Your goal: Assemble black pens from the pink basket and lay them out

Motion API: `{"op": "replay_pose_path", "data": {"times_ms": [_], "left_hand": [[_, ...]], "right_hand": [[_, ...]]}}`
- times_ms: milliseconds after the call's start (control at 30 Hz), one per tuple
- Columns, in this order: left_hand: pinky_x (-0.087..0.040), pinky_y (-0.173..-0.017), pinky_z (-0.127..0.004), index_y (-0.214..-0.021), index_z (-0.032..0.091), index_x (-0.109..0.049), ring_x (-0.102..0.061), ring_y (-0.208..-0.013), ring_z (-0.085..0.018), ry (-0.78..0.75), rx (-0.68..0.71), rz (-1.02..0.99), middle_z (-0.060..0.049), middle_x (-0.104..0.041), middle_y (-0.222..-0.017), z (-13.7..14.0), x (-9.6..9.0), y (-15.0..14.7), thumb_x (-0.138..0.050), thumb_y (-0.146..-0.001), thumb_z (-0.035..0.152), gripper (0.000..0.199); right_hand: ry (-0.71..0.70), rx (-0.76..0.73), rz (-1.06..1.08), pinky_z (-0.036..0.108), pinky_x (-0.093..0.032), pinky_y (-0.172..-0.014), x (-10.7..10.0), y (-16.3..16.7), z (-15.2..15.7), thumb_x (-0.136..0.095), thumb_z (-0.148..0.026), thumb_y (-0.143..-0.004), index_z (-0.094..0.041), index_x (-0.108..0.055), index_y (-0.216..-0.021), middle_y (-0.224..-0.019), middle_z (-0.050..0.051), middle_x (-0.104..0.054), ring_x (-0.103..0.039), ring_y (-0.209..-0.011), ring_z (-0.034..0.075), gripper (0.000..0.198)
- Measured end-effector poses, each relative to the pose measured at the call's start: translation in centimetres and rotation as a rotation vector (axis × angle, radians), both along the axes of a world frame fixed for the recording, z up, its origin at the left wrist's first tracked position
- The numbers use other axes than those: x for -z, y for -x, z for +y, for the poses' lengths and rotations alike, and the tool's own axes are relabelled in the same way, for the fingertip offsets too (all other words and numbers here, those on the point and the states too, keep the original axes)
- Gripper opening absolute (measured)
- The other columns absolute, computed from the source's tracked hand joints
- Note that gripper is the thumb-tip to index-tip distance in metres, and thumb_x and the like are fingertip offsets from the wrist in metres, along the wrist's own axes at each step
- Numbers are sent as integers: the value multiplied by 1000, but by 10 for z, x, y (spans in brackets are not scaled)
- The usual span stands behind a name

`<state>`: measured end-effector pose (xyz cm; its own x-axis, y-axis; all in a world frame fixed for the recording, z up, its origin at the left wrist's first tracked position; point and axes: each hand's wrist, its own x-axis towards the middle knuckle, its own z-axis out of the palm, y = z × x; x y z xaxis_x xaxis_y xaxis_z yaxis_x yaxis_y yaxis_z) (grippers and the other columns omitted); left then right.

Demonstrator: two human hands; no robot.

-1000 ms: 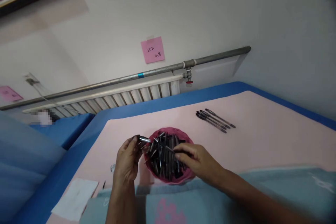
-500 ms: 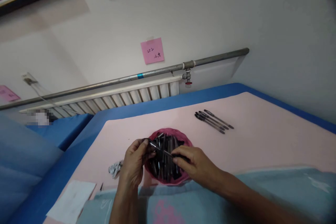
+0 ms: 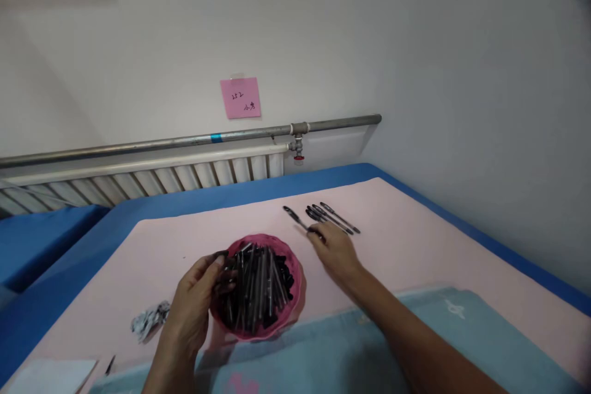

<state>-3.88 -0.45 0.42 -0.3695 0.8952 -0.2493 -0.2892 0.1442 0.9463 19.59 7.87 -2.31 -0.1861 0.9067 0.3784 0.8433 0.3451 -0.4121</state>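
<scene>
My right hand (image 3: 336,251) pinches a capped black pen (image 3: 292,215) by one end, just left of several similar pens (image 3: 339,217) lying side by side on the pink table cover. At the left rim of a round pink basket (image 3: 298,286), my left hand (image 3: 196,295) has its fingers closed. Something dark shows at its fingertips, too unclear to name. Clear pen barrels (image 3: 258,286) and small black parts fill the basket.
A crumpled grey-white wad (image 3: 150,320) lies left of my left hand. White paper (image 3: 55,375) and a small dark piece (image 3: 109,365) are at the near left. A blue-green cloth (image 3: 318,345) covers the front edge. Behind the table are a radiator (image 3: 198,178) and pipe.
My right hand has moved away from my left, up and right of the basket, taking the pen to the row. My left hand stays by the basket rim. The view has swung right.
</scene>
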Motion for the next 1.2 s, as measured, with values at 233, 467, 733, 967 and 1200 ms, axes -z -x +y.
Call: {"op": "replay_pose_path", "data": {"times_ms": [233, 467, 733, 967, 1200], "left_hand": [[-47, -57, -26, -83, 14, -64, -60, -60, -13, -57, -95, 176, -4, -67, -77, 2, 1, 16, -70, -60, 35, 33], [-44, -62, -28, -83, 17, -64, -57, -67, -16, -19, -85, 547, -3, -64, -74, 2, 7, 26, -62, -66, 35, 25], [-37, -69, -31, -77, 17, -63, -54, -76, -20, 276, 265, 1431, -8, -58, -79, -2, 3, 21, -50, -73, 27, 17], [-35, -67, -32, -82, 17, -64, -56, -78, -24, 325, 376, 1595, -11, -59, -81, -2, 5, 16, -48, -72, 22, 20], [-30, -57, -29, -72, 18, -60, -55, -68, -21, 339, 329, 1475, -8, -62, -72, -7, -3, 19, -44, -73, 26, 18]], "right_hand": [[59, 200, -195, 38, -31, -74, 16, -29, 34, -44, -17, -79, -14, -60, -80, -88, 14, -65, -57, -82, 26, 17], [35, 285, -219, 38, -27, -70, 21, -27, 39, -44, -18, -76, -10, -59, -81, -85, 17, -62, -56, -80, 28, 17], [-68, 150, -108, 33, -31, -73, 11, -8, 21, -44, -22, -79, -16, -61, -84, -88, 8, -64, -57, -85, 22, 19], [-86, -304, 66, 31, -30, -75, -7, 28, -18, -47, -17, -80, -18, -60, -81, -77, 4, -64, -55, -78, 18, 14], [13, -473, -244, 34, -26, -74, -6, 54, -44, -45, -18, -84, -18, -59, -79, -78, 4, -63, -52, -74, 18, 16]]}}
